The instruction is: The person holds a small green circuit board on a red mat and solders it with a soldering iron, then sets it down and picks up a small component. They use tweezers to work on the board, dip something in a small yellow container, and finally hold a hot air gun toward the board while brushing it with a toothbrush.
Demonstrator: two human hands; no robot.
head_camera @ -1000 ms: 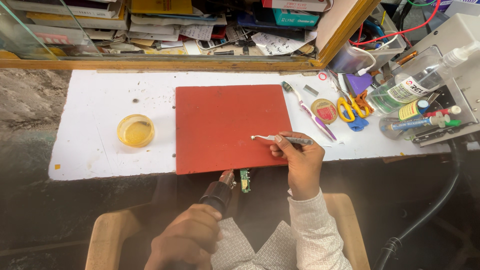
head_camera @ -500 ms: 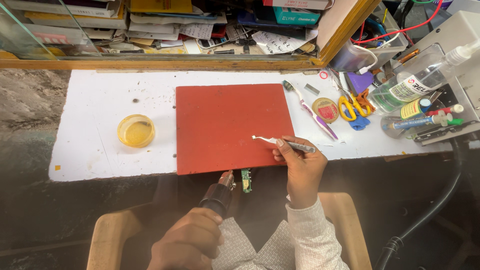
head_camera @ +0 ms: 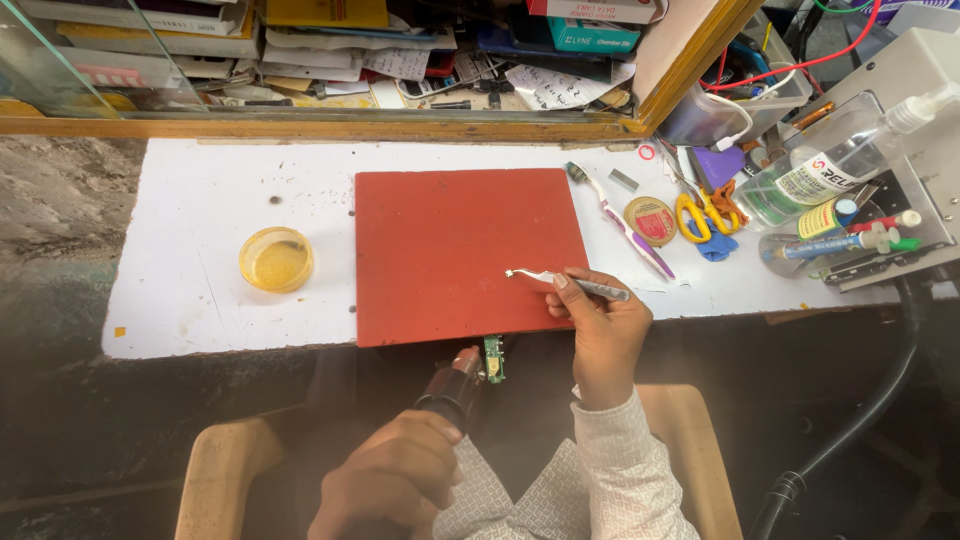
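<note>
While poised over the red mat (head_camera: pixel 460 250), right hand (head_camera: pixel 600 335) grip pinched on tweezers (head_camera: pixel 565 283); left hand (head_camera: pixel 390 485) grip around dark tool (head_camera: pixel 450 385).

yellow dish (head_camera: pixel 276 259), toothbrush (head_camera: pixel 620 222), yellow scissors (head_camera: pixel 694 214) — clear spray bottle (head_camera: pixel 830 166)

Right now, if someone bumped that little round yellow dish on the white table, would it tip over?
Probably not: the yellow dish looks low, wide and flat-bottomed, so it would likely slide on the smooth white table. It seems small and light. The yellowish contents might slosh, if they are liquid.

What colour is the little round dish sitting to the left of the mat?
The dish is translucent yellow, seen best in the head view.
</note>
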